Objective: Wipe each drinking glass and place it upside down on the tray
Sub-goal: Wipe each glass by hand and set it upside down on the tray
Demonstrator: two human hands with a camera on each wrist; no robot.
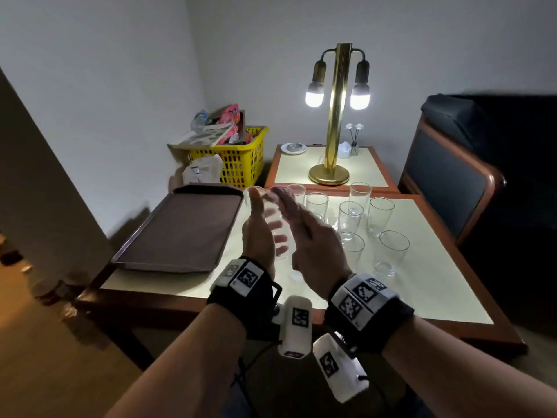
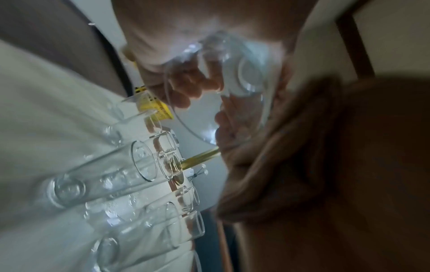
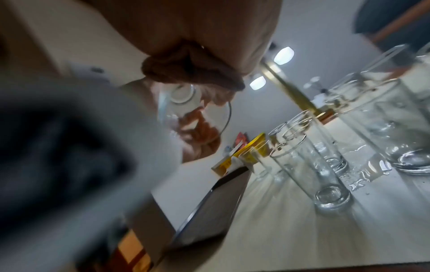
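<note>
I hold one clear drinking glass (image 1: 279, 236) in the air between both hands, over the table's left half. My left hand (image 1: 258, 233) grips its side, thumb up along the wall, fingers showing through the glass (image 2: 235, 117). My right hand (image 1: 304, 233) lies along the other side, fingers curled over the far end. The thick base (image 3: 182, 93) shows in the right wrist view. The brown tray (image 1: 177, 236) lies to the left with nothing on it. Several more glasses (image 1: 380, 215) stand upright to the right. I see no cloth plainly.
The cream-topped table (image 1: 437, 285) has water spilled among the standing glasses (image 3: 363, 171). Behind it a side table carries a lit brass lamp (image 1: 334, 116). A yellow basket (image 1: 238, 159) of clutter stands in the corner. A dark chair (image 1: 452, 182) is at the right.
</note>
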